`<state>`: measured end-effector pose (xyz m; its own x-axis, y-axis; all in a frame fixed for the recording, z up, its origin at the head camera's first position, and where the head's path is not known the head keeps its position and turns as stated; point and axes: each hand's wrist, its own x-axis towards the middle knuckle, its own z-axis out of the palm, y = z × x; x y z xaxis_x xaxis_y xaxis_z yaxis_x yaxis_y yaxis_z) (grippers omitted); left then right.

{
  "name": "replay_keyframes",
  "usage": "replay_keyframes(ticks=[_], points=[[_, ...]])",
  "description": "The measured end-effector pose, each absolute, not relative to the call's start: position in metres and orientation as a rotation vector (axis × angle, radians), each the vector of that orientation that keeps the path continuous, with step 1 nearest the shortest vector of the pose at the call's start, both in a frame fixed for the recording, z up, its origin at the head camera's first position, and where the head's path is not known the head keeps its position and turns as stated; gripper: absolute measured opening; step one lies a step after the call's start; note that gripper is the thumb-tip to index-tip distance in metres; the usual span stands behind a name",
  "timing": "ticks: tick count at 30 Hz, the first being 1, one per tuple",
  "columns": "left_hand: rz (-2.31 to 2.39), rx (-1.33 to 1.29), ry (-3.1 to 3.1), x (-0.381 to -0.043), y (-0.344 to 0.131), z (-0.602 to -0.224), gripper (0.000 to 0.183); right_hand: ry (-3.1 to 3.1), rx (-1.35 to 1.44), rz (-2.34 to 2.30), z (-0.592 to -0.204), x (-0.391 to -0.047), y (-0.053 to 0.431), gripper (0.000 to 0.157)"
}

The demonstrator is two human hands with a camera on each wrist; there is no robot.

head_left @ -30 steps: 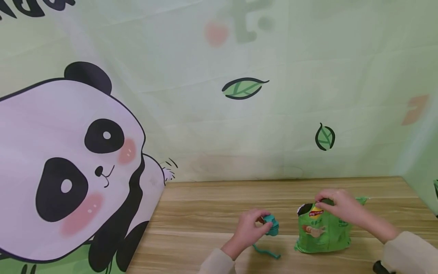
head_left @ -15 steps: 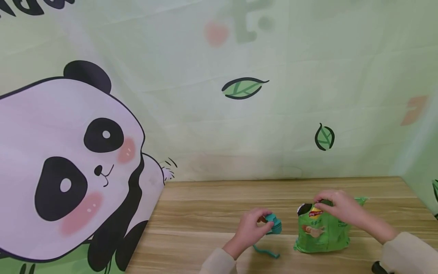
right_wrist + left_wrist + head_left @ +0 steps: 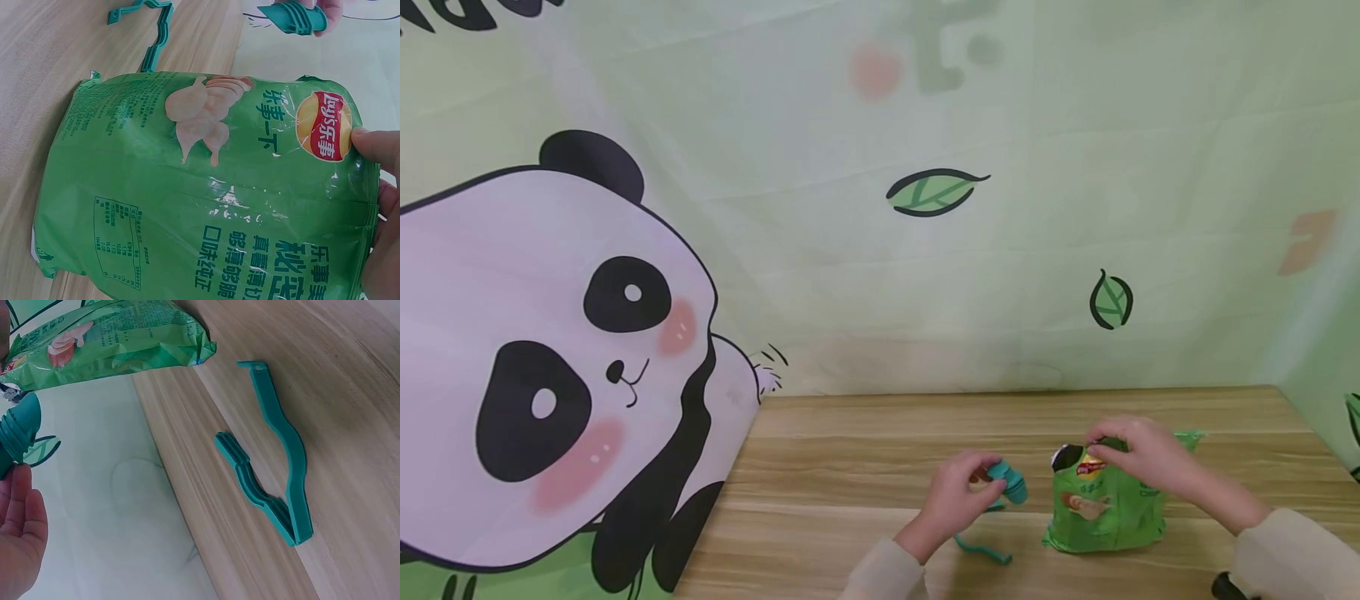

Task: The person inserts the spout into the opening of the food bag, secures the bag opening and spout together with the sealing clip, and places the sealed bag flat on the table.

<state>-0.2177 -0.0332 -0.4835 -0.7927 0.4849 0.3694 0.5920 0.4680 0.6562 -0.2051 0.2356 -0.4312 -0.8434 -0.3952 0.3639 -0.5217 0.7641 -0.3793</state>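
Observation:
My left hand (image 3: 953,498) pinches a ribbed teal screw cap (image 3: 1015,483), seen in the left wrist view as a teal piece with ridges (image 3: 20,428), held above the table. On the table under that hand lies a long teal bag clip (image 3: 300,469), hinged wide apart in a V. My right hand (image 3: 1142,450) grips the top edge of a green Lay's chip bag (image 3: 1105,521), thumb on its near face in the right wrist view. The bag stands upright, its dark mouth showing at the upper left corner. The cap and the bag are apart.
The wooden table (image 3: 835,450) ends at a green backdrop (image 3: 820,250) printed with a panda and leaves. Part of a black object (image 3: 1227,586) shows near the right sleeve at the front.
My left hand has edged right towards the bag, and the teal cap has tilted over. The right hand and the bag have hardly moved.

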Motion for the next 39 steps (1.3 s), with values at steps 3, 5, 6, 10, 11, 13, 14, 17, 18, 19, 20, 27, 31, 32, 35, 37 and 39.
replay_keyframes(ticks=[3,5,6,10,11,13,14,17,18,19,20,27,31,32,35,37,39], points=[[-1.240,-0.942,-2.571,-0.218,-0.030,-0.481,0.025,-2.691,0.718,0.700,-0.432,-0.205,0.235,0.005],[-1.265,-0.939,-2.569,-0.218,-0.028,-0.479,0.025,-2.687,0.720,0.700,-0.432,-0.205,0.235,0.006],[-1.281,-0.937,-2.569,-0.218,-0.027,-0.478,0.025,-2.685,0.720,0.699,-0.432,-0.205,0.235,0.006],[-1.311,-0.927,-2.575,-0.218,-0.022,-0.473,0.026,-2.680,0.722,0.682,-0.433,-0.205,0.235,0.006],[-1.307,-0.924,-2.573,-0.218,-0.021,-0.473,0.025,-2.678,0.723,0.676,-0.433,-0.205,0.235,0.006],[-1.297,-0.927,-2.561,-0.218,-0.019,-0.472,0.025,-2.673,0.726,0.666,-0.433,-0.205,0.235,0.007],[-1.288,-0.928,-2.553,-0.218,-0.018,-0.471,0.025,-2.670,0.729,0.663,-0.433,-0.205,0.235,0.007],[-1.273,-0.934,-2.533,-0.220,-0.015,-0.471,0.024,-2.648,0.737,0.650,-0.434,-0.205,0.234,0.008],[-1.266,-0.936,-2.527,-0.220,-0.014,-0.471,0.024,-2.642,0.746,0.653,-0.434,-0.205,0.235,0.008],[-1.264,-0.934,-2.522,-0.220,-0.013,-0.471,0.024,-2.636,0.746,0.651,-0.434,-0.205,0.235,0.008],[-1.267,-0.928,-2.521,-0.221,-0.012,-0.471,0.024,-2.635,0.745,0.651,-0.434,-0.205,0.235,0.008],[-1.293,-0.893,-2.470,-0.223,-0.005,-0.471,0.024,-2.675,0.727,0.663,-0.434,-0.205,0.235,0.007],[-1.318,-0.872,-2.446,-0.223,-0.001,-0.470,0.024,-2.691,0.720,0.672,-0.433,-0.204,0.235,0.007],[-1.324,-0.870,-2.443,-0.223,0.000,-0.469,0.024,-2.692,0.719,0.674,-0.432,-0.204,0.235,0.007],[-1.350,-0.862,-2.436,-0.224,0.003,-0.468,0.025,-2.695,0.717,0.685,-0.432,-0.204,0.235,0.007],[-1.360,-0.855,-2.434,-0.224,0.005,-0.467,0.025,-2.699,0.715,0.695,-0.432,-0.204,0.235,0.008],[-1.362,-0.848,-2.430,-0.224,0.007,-0.467,0.026,-2.701,0.713,0.699,-0.432,-0.204,0.235,0.008]])
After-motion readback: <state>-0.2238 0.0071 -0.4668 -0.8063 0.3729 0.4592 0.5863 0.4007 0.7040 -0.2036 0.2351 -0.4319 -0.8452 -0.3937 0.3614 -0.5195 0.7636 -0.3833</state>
